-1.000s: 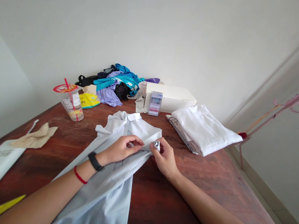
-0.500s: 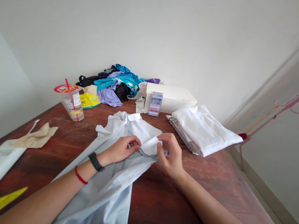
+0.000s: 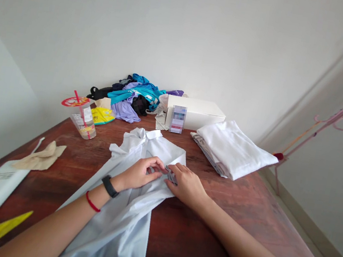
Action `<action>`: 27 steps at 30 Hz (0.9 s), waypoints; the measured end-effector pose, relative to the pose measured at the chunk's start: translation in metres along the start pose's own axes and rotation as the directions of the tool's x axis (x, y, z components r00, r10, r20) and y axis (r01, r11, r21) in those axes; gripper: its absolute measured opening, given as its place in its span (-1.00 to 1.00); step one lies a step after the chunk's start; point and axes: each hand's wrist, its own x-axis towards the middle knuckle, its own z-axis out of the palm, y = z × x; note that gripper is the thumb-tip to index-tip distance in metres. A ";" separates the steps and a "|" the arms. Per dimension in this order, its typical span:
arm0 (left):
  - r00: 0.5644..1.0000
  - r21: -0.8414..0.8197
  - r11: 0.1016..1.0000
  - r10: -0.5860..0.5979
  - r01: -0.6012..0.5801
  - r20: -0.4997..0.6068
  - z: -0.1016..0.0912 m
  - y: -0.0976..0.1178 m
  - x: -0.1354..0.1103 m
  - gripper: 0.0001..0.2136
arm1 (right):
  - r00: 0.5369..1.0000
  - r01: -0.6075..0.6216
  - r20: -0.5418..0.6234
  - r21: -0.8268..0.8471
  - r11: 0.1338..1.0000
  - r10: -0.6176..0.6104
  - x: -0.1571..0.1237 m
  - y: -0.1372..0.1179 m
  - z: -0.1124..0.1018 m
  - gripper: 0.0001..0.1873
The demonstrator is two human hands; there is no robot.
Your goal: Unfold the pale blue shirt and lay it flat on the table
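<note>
Counter (image 3: 239, 193), left end cut off, shirt (image 3: 132, 219) at its middle, hem out of frame, box (image 3: 200, 113) behind, partly covered, right hand (image 3: 189, 187), grip narrow on bunched shirt cloth, left hand (image 3: 140, 174), grip narrow on adjoining cloth, exact pinch hidden.

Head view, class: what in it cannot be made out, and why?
In the head view:
Pale grey shirt: part hidden under the right hand; lower end cut off by the bottom edge.
Left hand: too small to tell whether it pinches the shirt.
Pink stand: top cut off by the right edge.
Patch at the white box: blurred into squares.
</note>
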 end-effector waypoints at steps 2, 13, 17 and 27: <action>1.000 0.038 0.999 0.000 0.000 -0.009 0.000 0.002 0.000 -0.87 | 0.997 -0.072 0.011 0.020 0.997 0.072 0.002 0.004 0.001 -0.84; 0.973 0.251 0.968 0.055 0.004 -0.225 -0.004 -0.012 0.003 -0.90 | 0.778 -0.165 -0.551 0.284 0.944 0.302 0.009 0.042 -0.035 -0.58; 0.958 0.368 0.930 0.107 -0.002 -0.268 -0.005 -0.018 0.003 -0.89 | 0.639 -0.155 -0.696 0.299 0.941 0.327 0.010 0.056 -0.048 -0.59; 0.986 0.411 0.906 0.143 -0.096 -0.084 -0.002 -0.015 -0.001 -0.79 | 0.874 0.277 -0.459 0.196 0.941 -0.161 -0.006 -0.006 -0.013 -0.83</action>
